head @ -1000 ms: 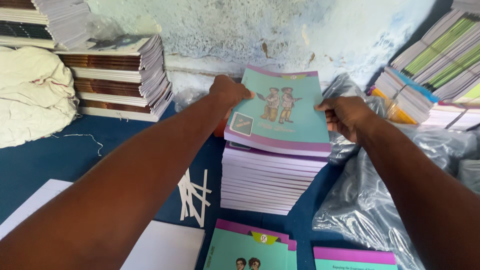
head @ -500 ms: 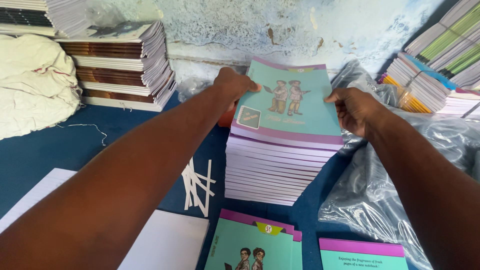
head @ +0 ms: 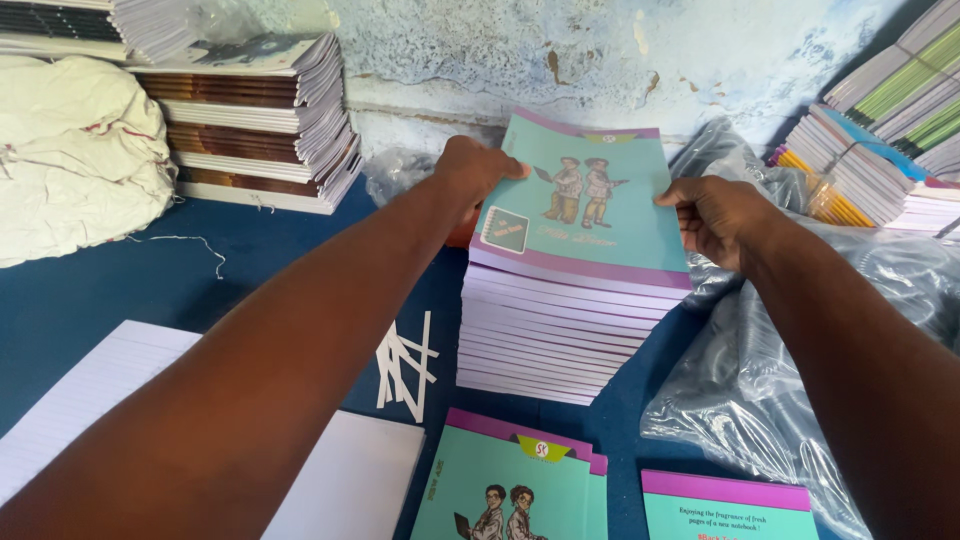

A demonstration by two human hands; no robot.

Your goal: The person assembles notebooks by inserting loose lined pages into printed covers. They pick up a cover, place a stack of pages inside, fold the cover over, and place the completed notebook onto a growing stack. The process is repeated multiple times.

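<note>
A tall stack of teal and purple notebooks [head: 560, 330] stands on the blue surface [head: 120, 290] in the middle. The top notebooks [head: 585, 205] show a teal cover with two cartoon figures. My left hand [head: 475, 170] grips the left far edge of the top of the stack. My right hand [head: 715, 215] holds its right edge, fingers curled against the cover. Both arms reach forward across the view.
More teal notebooks [head: 510, 485] lie at the near edge, beside white lined sheets [head: 110, 400] and paper strips [head: 405, 365]. Brown and white book stacks [head: 260, 125] and a white cloth bundle [head: 75, 155] sit at the left. Clear plastic bags [head: 760, 390] and colourful notebook piles [head: 880, 150] lie at the right.
Both hands stay on the sides of the stack's top. The view has shifted slightly and the stack looks a little more squared up.
</note>
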